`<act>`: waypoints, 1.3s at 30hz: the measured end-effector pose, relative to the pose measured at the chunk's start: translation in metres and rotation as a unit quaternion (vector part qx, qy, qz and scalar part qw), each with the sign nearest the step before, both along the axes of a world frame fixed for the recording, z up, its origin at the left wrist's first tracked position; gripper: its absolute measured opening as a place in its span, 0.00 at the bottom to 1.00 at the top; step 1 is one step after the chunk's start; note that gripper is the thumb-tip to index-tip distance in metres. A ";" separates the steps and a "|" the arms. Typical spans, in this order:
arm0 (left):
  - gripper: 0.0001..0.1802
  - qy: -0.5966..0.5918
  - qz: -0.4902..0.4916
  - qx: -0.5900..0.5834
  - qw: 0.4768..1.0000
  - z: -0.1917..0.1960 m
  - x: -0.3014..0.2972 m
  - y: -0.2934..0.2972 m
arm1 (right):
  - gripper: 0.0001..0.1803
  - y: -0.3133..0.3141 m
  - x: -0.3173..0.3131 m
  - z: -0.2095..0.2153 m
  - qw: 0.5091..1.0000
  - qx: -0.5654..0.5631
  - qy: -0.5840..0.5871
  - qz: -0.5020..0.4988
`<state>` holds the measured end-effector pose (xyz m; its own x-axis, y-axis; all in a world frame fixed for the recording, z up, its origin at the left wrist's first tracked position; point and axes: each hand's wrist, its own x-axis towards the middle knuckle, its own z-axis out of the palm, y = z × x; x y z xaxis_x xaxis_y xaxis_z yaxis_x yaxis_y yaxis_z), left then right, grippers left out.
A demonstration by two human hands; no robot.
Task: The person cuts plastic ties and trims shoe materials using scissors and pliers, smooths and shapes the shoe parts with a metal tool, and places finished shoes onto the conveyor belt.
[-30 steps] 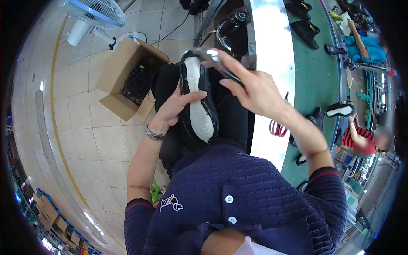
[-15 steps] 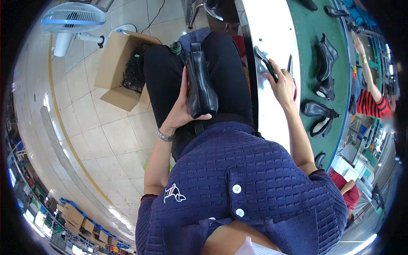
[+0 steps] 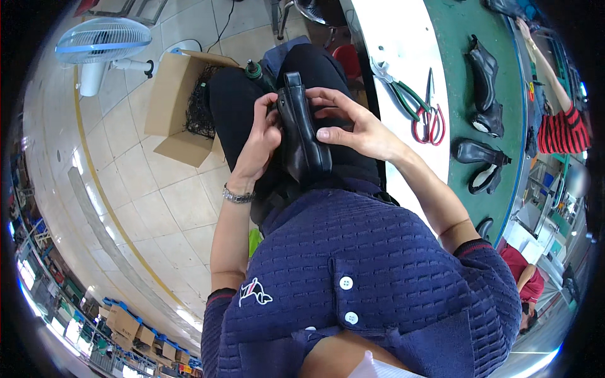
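A black leather ankle boot [image 3: 304,135] stands over my lap, its narrow shaft with a pull loop at the far end and its rounded toe toward me. My left hand [image 3: 259,146] holds its left side with bent fingers; the fingertips are partly hidden behind the leather. On the other side my right hand [image 3: 360,131] grips it too, the thumb against the edge and the fingers bent near the shaft. Green-handled pliers [image 3: 403,94] lie on the white table strip to the right. Beside them are red-handled scissors [image 3: 430,120].
Several black boots and boot parts [image 3: 484,75] lie on a green conveyor belt [image 3: 447,38] beyond the white table [image 3: 403,31]. To my left are a cardboard box [image 3: 170,94] with dark stringy material and a fan [image 3: 104,44]. A green post [image 3: 253,69] stands by my left knee.
My right hand has let go of the pliers on the table and come left to the boot. My left hand has shifted from under the toe up to the boot's left side.
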<state>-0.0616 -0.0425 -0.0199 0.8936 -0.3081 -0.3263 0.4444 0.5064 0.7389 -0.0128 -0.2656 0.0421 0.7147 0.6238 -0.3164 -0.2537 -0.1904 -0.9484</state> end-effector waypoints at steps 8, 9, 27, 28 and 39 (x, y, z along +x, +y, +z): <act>0.23 0.018 0.080 0.101 0.992 0.025 0.001 -0.039 | 0.50 0.007 0.013 0.009 0.993 -0.074 0.071 0.061; 0.22 0.012 0.089 0.111 0.990 0.025 0.001 -0.040 | 0.53 0.009 0.013 0.010 0.992 -0.095 0.068 0.057; 0.22 -0.015 0.114 0.138 0.984 0.011 0.008 -0.035 | 0.47 0.010 0.053 -0.008 0.974 -0.167 -0.114 0.102; 0.23 0.000 0.102 0.106 0.989 0.014 0.007 -0.032 | 0.47 0.012 0.054 -0.004 0.974 -0.166 -0.113 0.103; 0.21 0.004 0.129 0.130 0.983 0.018 -0.002 -0.038 | 0.58 0.019 0.031 0.000 0.985 -0.047 0.122 0.117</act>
<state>-0.0634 -0.0807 -0.0015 0.9280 0.0236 -0.3718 0.3325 0.3978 0.8551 0.0184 -0.2468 0.0421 0.4516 0.7213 -0.5251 -0.4101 -0.3549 -0.8402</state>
